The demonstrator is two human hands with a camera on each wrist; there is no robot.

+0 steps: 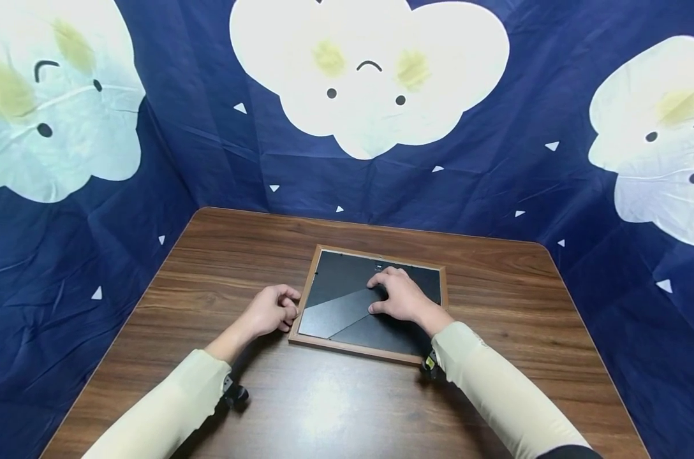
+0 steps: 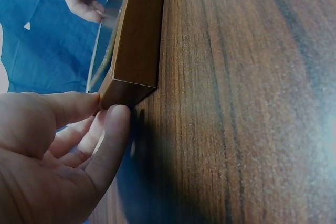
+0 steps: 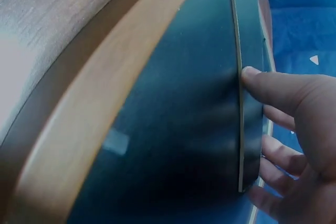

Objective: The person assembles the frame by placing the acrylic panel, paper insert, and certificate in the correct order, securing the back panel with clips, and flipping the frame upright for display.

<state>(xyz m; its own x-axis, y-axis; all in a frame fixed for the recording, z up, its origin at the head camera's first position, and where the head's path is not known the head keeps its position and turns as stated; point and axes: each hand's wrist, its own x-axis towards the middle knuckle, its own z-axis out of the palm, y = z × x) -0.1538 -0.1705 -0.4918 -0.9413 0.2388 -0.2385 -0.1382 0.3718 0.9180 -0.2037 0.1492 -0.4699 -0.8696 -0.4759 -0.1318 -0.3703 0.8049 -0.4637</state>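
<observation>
A picture frame (image 1: 358,349) with a brown wooden border lies face down on the table, its black backing board (image 1: 341,271) upward. Across the backing runs a dark easel stand (image 1: 335,312), a tapering flap that widens toward the frame's left side. My right hand (image 1: 401,296) grips the narrower part of this stand, thumb on the near edge and fingers on the far edge, as the right wrist view also shows. At the frame's left side, my left hand (image 1: 272,310) has curled fingers and holds the wooden border near a corner with thumb and fingertips.
The wood-grain table (image 1: 238,255) has rounded far corners. Dark blue cloth (image 1: 209,127) with white clouds and small triangles hangs behind it and on both sides. A small metal hanger (image 1: 379,266) sits by the backing's far edge.
</observation>
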